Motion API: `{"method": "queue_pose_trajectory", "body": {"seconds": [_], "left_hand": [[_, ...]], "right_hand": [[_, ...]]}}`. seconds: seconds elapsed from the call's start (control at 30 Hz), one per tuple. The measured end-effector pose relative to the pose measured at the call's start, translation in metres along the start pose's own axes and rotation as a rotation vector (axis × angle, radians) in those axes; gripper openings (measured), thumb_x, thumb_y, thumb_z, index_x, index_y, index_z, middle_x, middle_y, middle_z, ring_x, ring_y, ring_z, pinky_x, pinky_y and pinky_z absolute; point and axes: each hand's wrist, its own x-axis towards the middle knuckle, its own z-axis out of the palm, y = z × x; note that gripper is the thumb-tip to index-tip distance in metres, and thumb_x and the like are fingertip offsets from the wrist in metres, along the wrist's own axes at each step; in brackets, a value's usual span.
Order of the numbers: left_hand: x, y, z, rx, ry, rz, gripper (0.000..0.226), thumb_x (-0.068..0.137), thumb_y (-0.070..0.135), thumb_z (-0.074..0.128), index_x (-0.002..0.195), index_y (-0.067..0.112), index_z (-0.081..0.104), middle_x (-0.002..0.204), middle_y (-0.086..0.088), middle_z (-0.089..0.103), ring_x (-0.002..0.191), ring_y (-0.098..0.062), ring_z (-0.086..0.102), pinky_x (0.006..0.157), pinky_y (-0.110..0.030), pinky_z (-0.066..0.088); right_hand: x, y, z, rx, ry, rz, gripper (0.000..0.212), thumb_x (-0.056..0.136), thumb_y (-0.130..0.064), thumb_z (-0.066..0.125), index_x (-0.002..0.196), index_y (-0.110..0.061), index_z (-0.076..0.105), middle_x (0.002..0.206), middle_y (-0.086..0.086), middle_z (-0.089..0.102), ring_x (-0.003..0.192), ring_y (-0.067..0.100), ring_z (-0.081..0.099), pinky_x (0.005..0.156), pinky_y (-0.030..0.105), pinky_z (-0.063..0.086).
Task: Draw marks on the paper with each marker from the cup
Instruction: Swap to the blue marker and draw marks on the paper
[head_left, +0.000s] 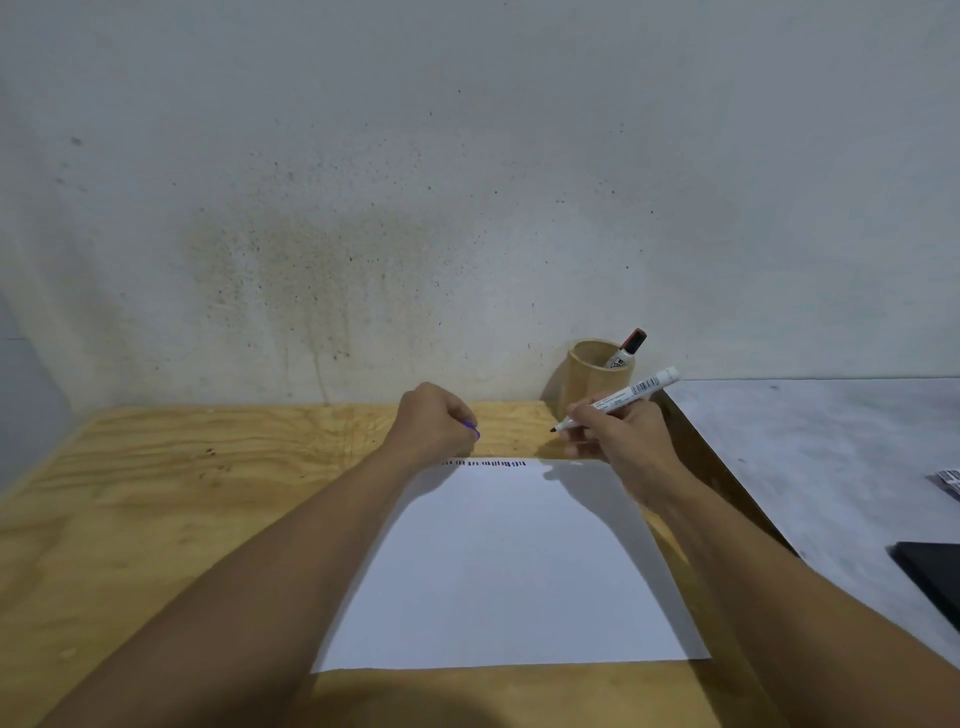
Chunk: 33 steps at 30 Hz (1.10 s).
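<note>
The right hand grips an uncapped marker, tip aimed leftward just beyond the paper edge; the left hand clenches something purple (likely its cap).

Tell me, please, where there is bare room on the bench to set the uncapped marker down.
Bare plywood lies left of the paper, reaching the wall. The far right corner is crowded: the cup, both hands, left and right, and the marker sit close together.

paper lies on the table; cup stands behind its right corner, holding a marker.
</note>
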Motion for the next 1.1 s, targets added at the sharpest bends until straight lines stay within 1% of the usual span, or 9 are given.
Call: {"method": "queue_pose_trajectory", "body": {"seconds": [0.07,0.2,0.4,0.5,0.63,0.7,0.77,0.93,1.1], "left_hand": [[0.003,-0.002,0.006,0.091,-0.042,0.067,0.014,0.066,-0.001,0.069,0.076,0.006,0.076,0.069,-0.004,0.069,0.064,-0.012,0.060,0.047,-0.006,0.040],[0.012,-0.008,0.016,0.206,-0.084,0.129,0.012,0.074,-0.003,0.067,0.083,-0.001,0.074,0.087,-0.015,0.072,0.078,-0.019,0.061,0.068,-0.022,0.045],[0.022,-0.015,0.028,0.364,-0.088,0.203,0.016,0.078,-0.008,0.056,0.071,0.004,0.064,0.084,-0.010,0.056,0.083,-0.029,0.061,0.067,-0.030,0.046],[0.016,-0.017,0.032,0.403,-0.087,0.223,0.010,0.081,-0.003,0.058,0.087,0.003,0.064,0.097,-0.013,0.055,0.093,-0.031,0.058,0.079,-0.038,0.048],[-0.006,-0.018,0.035,0.458,0.142,0.344,0.042,0.082,0.011,0.064,0.121,0.009,0.050,0.117,-0.009,0.049,0.103,-0.026,0.052,0.085,-0.040,0.047],[-0.019,-0.018,0.037,0.478,0.241,0.531,0.032,0.080,0.012,0.064,0.111,0.008,0.057,0.108,-0.009,0.054,0.096,-0.026,0.053,0.081,-0.039,0.047],[-0.027,-0.020,0.040,0.445,0.150,0.602,0.025,0.081,0.019,0.063,0.104,0.010,0.064,0.101,-0.006,0.059,0.096,-0.024,0.054,0.083,-0.040,0.046],[-0.029,-0.032,0.048,0.520,-0.056,0.542,0.028,0.085,0.037,0.057,0.078,0.011,0.065,0.092,-0.001,0.056,0.092,-0.020,0.046,0.082,-0.038,0.040],[-0.028,-0.031,0.049,0.513,-0.049,0.550,0.029,0.085,0.036,0.058,0.073,0.010,0.064,0.093,-0.003,0.055,0.091,-0.021,0.046,0.079,-0.037,0.039]], "right_hand": [[-0.003,0.008,0.008,-0.006,0.016,0.023,0.006,0.088,0.004,0.064,0.083,0.006,0.064,0.073,0.021,0.066,0.060,0.026,0.068,0.050,0.029,0.061],[-0.006,0.022,0.013,0.011,0.036,0.042,0.010,0.087,0.003,0.066,0.092,0.011,0.065,0.075,0.020,0.068,0.059,0.023,0.071,0.049,0.028,0.060],[-0.005,0.026,0.016,0.024,0.068,0.052,0.016,0.082,0.007,0.070,0.096,0.011,0.064,0.081,0.022,0.068,0.061,0.022,0.071,0.048,0.025,0.058],[-0.004,0.030,0.017,-0.045,0.075,0.044,0.017,0.082,0.004,0.071,0.097,0.010,0.065,0.083,0.025,0.070,0.063,0.027,0.072,0.049,0.029,0.060],[-0.003,0.034,0.019,-0.094,0.091,-0.007,0.021,0.079,0.006,0.071,0.092,0.020,0.061,0.082,0.041,0.065,0.058,0.033,0.063,0.047,0.030,0.056],[-0.002,0.036,0.019,-0.097,0.081,-0.016,0.019,0.079,0.009,0.069,0.089,0.022,0.060,0.078,0.041,0.062,0.055,0.029,0.061,0.046,0.028,0.054],[-0.002,0.038,0.018,-0.145,0.083,-0.034,0.017,0.079,0.007,0.071,0.087,0.020,0.063,0.081,0.040,0.065,0.054,0.026,0.063,0.048,0.027,0.055],[-0.003,0.044,0.016,-0.209,0.094,-0.074,0.013,0.080,0.009,0.070,0.087,0.019,0.066,0.072,0.024,0.065,0.045,0.004,0.060,0.047,0.016,0.051],[0.000,0.049,0.014,-0.338,0.105,-0.096,0.006,0.076,-0.003,0.074,0.080,0.003,0.074,0.078,0.018,0.075,0.060,0.010,0.068,0.065,0.031,0.060]]}}
